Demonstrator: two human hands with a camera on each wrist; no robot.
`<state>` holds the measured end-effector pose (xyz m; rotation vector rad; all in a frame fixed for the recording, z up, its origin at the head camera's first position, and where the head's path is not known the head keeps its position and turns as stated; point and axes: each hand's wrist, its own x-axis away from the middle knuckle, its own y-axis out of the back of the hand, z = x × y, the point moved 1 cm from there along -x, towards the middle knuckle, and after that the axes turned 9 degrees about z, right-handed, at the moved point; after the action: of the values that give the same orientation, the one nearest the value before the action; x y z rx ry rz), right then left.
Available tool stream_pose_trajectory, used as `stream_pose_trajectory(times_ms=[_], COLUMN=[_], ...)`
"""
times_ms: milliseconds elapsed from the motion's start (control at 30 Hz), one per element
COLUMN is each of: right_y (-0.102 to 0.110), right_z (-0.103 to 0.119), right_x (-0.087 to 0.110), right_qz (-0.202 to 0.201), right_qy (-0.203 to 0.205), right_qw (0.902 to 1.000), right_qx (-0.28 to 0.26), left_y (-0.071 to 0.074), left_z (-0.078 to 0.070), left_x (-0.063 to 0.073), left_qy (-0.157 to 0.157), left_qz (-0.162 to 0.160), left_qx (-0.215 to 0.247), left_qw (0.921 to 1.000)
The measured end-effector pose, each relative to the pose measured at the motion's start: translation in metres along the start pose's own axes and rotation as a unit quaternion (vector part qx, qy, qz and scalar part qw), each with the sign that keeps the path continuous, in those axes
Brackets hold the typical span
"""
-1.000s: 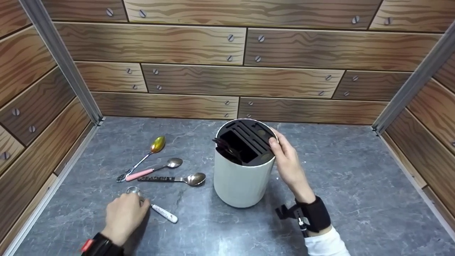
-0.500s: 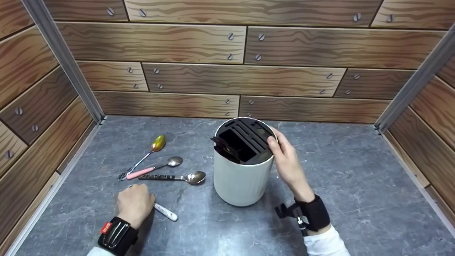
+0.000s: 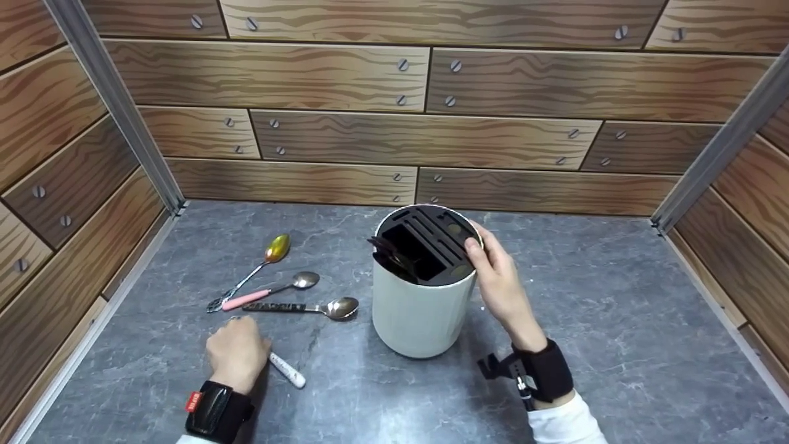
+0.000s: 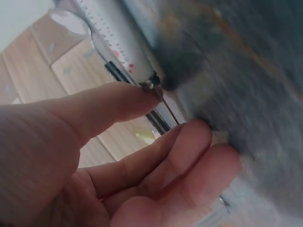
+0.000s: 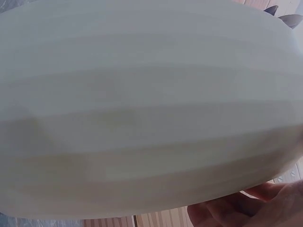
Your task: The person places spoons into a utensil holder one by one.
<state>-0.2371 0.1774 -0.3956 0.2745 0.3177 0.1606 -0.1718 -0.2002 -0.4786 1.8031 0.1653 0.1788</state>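
Note:
My left hand [image 3: 237,351] is low over the table, thumb and fingertips pinching the thin metal neck of a spoon with a white speckled handle [image 3: 286,370]. In the left wrist view that printed handle [image 4: 118,42] rises from between thumb and fingers; the head view hides most of the bowl under the hand. My right hand [image 3: 499,283] holds the upper right side of a white cylindrical utensil holder [image 3: 419,320], thumb at the rim, other fingers around the far side. The holder stands upright with a black slotted insert [image 3: 447,237]. Dark utensils [image 3: 394,256] lean in its large compartment.
Left of the holder lie a black-handled spoon [image 3: 339,308], a pink-handled spoon [image 3: 246,299] and a spoon with a golden bowl [image 3: 278,248]. Wood-patterned walls [image 3: 320,135] enclose the grey marbled table [image 3: 616,345] at the back and sides.
My left hand has moved right and slightly forward, covering the spoon's bowl and neck, and the spoon has barely shifted. My right hand and the holder have stayed put.

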Motion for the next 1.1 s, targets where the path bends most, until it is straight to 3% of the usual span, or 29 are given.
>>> stream_pose_trajectory(times_ms=[300,500,600,667,867,1100], right_y=[0.001,0.001,0.001,0.001,0.001,0.001], right_z=[-0.001,-0.001,-0.001,-0.001,-0.001,-0.003], right_x=[0.000,0.000,0.000,0.000,0.000,0.000], right_qz=[-0.006,-0.006,-0.006,-0.006,-0.004,-0.003], right_qy=[-0.006,-0.011,-0.011,-0.011,-0.002,0.000], right_qw=[0.9999,0.9999,0.9999,0.9999,0.9999,1.0000], right_qx=[0.007,0.009,0.007,0.007,0.011,0.006], left_y=[-0.002,-0.008,-0.018,-0.020,-0.009,0.002], left_z=[0.009,0.019,0.025,0.025,0.009,-0.009], left_x=[-0.001,-0.009,-0.017,-0.019,-0.011,-0.009], left_qy=[0.015,0.026,0.039,0.031,-0.007,-0.053], left_qz=[0.013,0.056,0.078,0.089,0.107,0.057], left_qx=[0.054,0.109,0.128,0.149,0.230,0.330], left_qw=[0.9983,0.9921,0.9879,0.9843,0.9673,0.9406])
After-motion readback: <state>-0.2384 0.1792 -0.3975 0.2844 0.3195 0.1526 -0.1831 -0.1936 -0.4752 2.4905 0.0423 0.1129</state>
